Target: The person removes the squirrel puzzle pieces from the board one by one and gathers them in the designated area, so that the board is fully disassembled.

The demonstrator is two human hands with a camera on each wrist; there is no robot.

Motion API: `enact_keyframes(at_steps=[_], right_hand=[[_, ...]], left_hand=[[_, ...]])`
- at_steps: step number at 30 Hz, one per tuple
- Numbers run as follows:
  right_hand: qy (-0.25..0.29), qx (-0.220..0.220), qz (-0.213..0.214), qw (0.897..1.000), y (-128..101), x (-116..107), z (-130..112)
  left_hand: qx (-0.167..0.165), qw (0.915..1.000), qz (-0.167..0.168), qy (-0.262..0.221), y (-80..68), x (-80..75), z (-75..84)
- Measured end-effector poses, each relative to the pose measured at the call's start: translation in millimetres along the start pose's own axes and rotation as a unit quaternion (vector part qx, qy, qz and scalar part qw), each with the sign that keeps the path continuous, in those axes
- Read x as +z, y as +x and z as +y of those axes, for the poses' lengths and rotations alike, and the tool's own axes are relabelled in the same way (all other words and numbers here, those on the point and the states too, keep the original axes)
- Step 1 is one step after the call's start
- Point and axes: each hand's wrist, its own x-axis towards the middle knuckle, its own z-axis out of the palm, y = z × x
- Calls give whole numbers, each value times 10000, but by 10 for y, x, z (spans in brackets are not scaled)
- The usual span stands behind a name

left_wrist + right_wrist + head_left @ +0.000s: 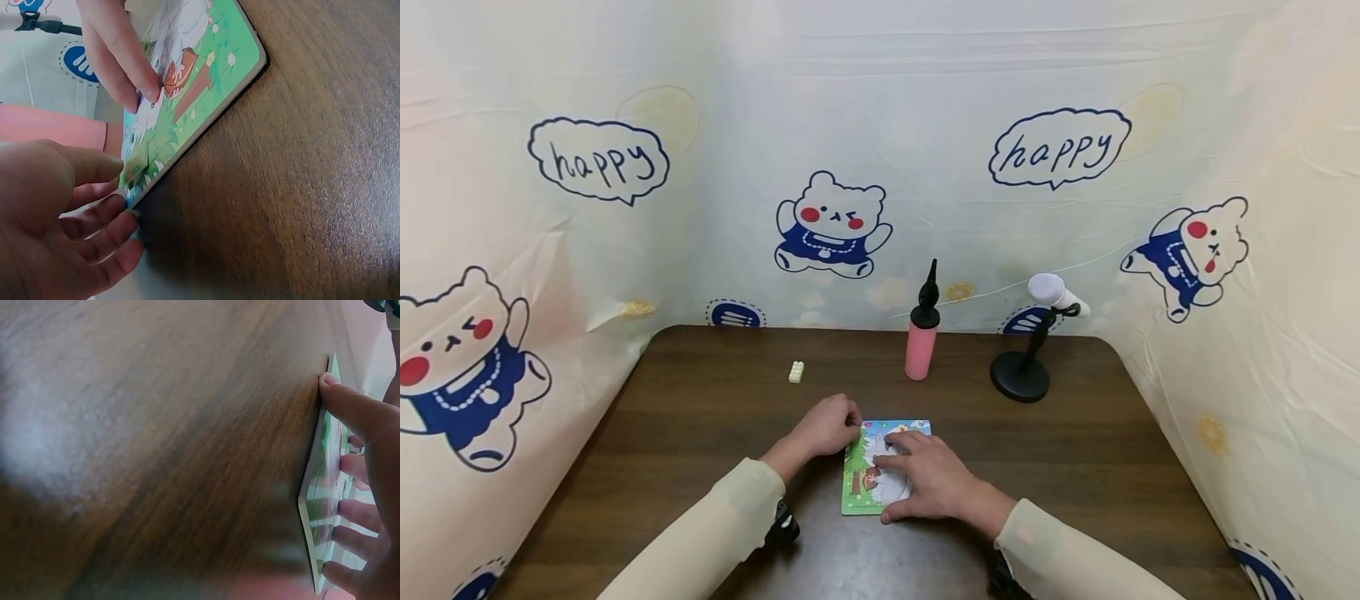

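A colourful puzzle board [854, 487] with a green border lies flat on the dark wooden table [700, 433], near its front middle. My left hand [850, 421] is curled at the board's far left corner; in the left wrist view the thumb and fingertips [128, 209] pinch that corner of the board [219, 62]. My right hand [898, 454] lies flat over the picture with straight fingers [119, 69] pressing on a piece. From the right wrist the board's edge [312, 506] shows, with the thumb [350, 406] against it and the other fingers on top.
A pink hand pump [921, 346] with a black nozzle stands behind the board. A black stand with a white head [1026, 367] is to its right. A small cream brick [796, 372] lies back left. A bear-print curtain [831, 225] walls three sides.
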Motion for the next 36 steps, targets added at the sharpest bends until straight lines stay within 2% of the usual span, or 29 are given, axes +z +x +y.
enact_keyframes(at_steps=[7, 13, 16, 18, 21, 23, 25, 31, 36], right_hand=[[-187, -130, -116, 9997, -36, -1, -18], [-151, -85, -114, 9998, -22, -5, -31], [-110, -48, -149, 9998, -18, -19, -41], [-125, -40, -158, 9998, -18, -26, -42], [-127, -55, -165, 9998, -15, -28, -41], [-115, -57, -175, 9998, -13, -25, -36], [-99, -37, -215, 9997, -12, -17, -30], [-70, 85, -292, 9995, -18, 12, -23], [-60, 142, -318, 9994, -36, -13, -26]], left_hand=[[-111, 9992, 85, -376, -9, 1, -15], [-100, 9944, 160, -1038, -35, 3, -58], [-135, 9875, 163, -1560, -53, -5, -81], [-242, 9789, 118, -2023, -64, -11, -100], [-510, 9612, 145, -2708, -87, -36, -153], [-660, 9503, 205, -3035, -109, -83, -199], [-700, 9461, 307, -3146, -147, -158, -264], [-873, 9463, 511, -3070, -349, -498, -563], [-1340, 9476, 604, -2837, -576, -749, -949]])
